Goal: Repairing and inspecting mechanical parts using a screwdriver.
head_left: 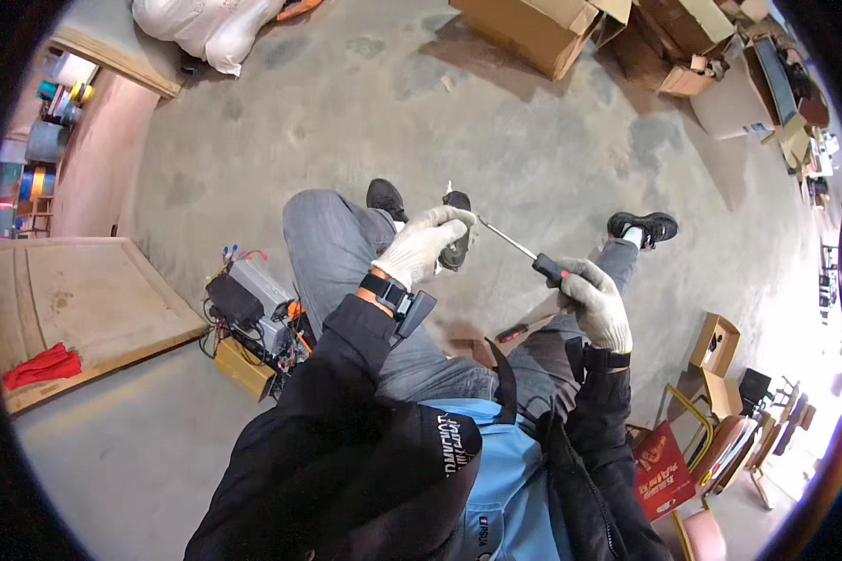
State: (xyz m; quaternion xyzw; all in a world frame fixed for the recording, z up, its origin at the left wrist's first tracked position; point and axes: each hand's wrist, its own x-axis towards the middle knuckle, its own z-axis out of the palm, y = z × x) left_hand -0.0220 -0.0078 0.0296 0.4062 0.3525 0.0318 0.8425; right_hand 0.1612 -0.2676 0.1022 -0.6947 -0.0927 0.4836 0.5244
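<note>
My left hand [428,241], in a white work glove, is raised over my left leg with its fingers closed on a small dark, rounded piece [456,251]. A pale narrow bit sticks up at the far end of that piece; its kind does not show, and my fingers cover part of it. To the right, my gloved right hand [591,301] grips a screwdriver [549,269] by its black and red handle. The long metal shaft slants up and left, its tip close to my left fingertips. Whether the tip touches the dark piece I cannot tell.
On the floor to my left lie a grey metal box [259,292] with tangled wires and a yellow box [243,366]. Beyond stands a wooden panel [112,290] with a red cloth [43,366]. Cardboard boxes [529,33] are far right; a red-black item [512,333] lies between my thighs.
</note>
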